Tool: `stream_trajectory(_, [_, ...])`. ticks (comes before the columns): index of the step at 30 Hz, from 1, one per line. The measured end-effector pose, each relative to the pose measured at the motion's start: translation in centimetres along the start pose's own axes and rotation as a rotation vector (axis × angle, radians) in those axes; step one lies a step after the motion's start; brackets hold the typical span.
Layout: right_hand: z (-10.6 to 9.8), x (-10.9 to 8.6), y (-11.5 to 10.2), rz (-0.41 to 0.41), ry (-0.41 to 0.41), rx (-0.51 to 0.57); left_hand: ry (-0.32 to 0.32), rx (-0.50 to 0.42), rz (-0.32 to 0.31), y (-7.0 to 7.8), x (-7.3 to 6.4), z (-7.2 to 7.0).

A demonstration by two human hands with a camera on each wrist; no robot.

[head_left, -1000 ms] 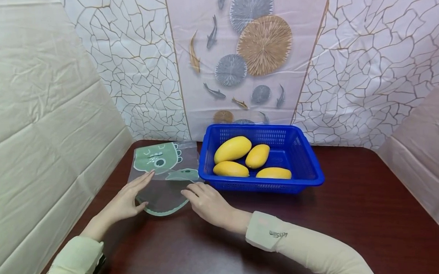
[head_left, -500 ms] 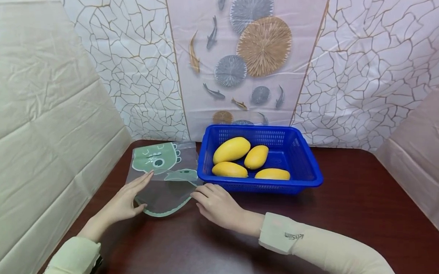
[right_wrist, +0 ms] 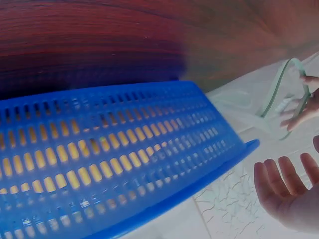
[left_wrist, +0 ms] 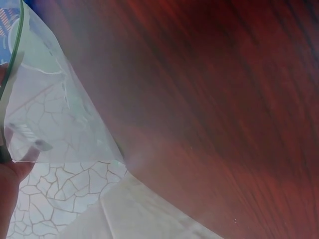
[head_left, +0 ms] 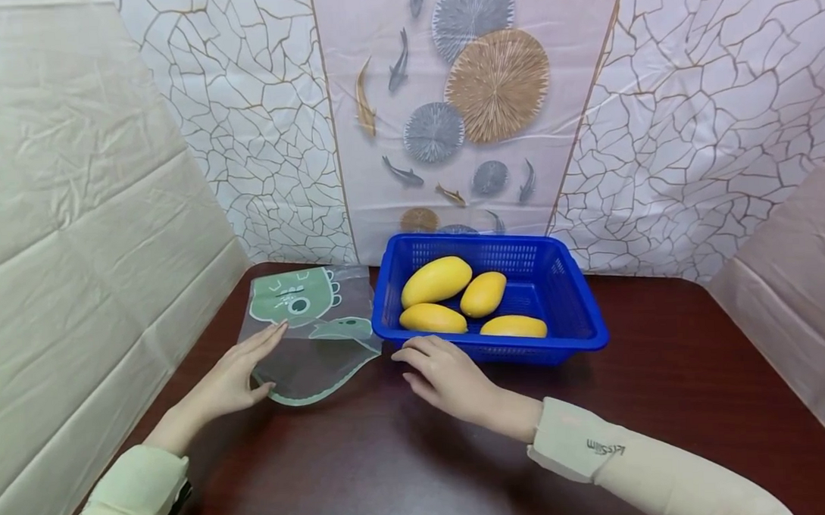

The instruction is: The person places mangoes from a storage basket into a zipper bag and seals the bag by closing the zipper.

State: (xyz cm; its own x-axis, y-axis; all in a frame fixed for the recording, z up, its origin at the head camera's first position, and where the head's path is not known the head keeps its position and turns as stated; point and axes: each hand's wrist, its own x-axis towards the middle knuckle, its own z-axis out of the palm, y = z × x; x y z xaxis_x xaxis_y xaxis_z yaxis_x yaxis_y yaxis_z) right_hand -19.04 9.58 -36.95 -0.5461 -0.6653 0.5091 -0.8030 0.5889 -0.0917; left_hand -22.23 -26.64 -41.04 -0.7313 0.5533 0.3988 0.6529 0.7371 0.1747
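A clear zip bag (head_left: pixel 307 367) printed with a green dinosaur lies at the left of the table, its green-edged mouth spread apart toward me. My left hand (head_left: pixel 235 377) is at the bag's left side, fingers straight and thumb apart at the mouth's edge. The bag's film (left_wrist: pixel 65 114) covers part of that hand in the left wrist view. My right hand (head_left: pixel 451 381) holds nothing and has its fingers loosely bent, between the bag and the front of a blue basket (head_left: pixel 498 353). In the right wrist view its fingers (right_wrist: pixel 279 184) hang beside the basket's slotted wall.
Several yellow mango-like fruits (head_left: pixel 437 279) lie inside the basket, mostly in its left half. The basket's left end stands close against the bag's right side. A patterned cloth (head_left: pixel 464 172) hangs behind the dark red wooden table (head_left: pixel 662 370), and pale cloth walls flank it.
My right hand has let go of the bag's right edge and moved right, to the front of the basket. The left hand and the bag stay almost where they were.
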Motion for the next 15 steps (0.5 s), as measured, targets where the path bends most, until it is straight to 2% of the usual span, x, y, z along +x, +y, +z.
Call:
stream_trajectory(8, [-2.0, -0.7, 1.2, 0.061, 0.010, 0.007, -0.037, -0.009, -0.008, 0.2, 0.7, -0.1])
stream_trajectory(15, [-3.2, -0.9, 2.6, 0.105, -0.032, 0.059, -0.054, -0.016, -0.003, 0.2, 0.2, -0.3])
